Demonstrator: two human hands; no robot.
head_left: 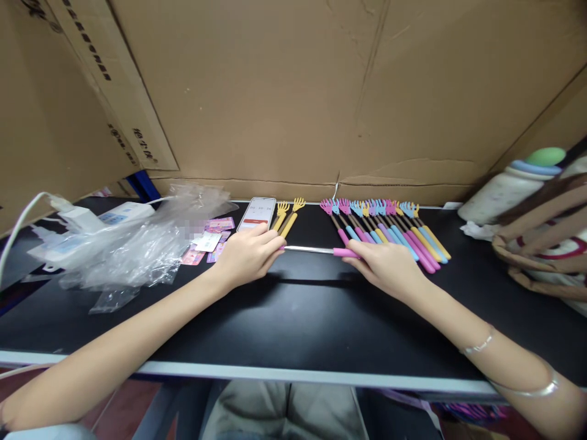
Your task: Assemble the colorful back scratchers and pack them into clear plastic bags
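Observation:
A back scratcher [312,249] with a bare metal rod is held level above the black table between both hands. Closed round its left end is my left hand [250,253], which hides the head there. My right hand [387,263] grips the pink handle at the other end. Behind and beside my right hand lies a row of several back scratchers [403,229] with pink, blue, yellow and purple handles, claw ends toward the back. Two yellow back scratchers [290,223] lie just beyond my left hand.
A phone [257,211] showing a timer lies behind my left hand, near small printed cards [220,225]. Clear plastic bags [142,244] and a white power strip [119,214] are on the left. A bottle [504,189] and a bag [545,238] stand right. Cardboard [284,91] walls the back.

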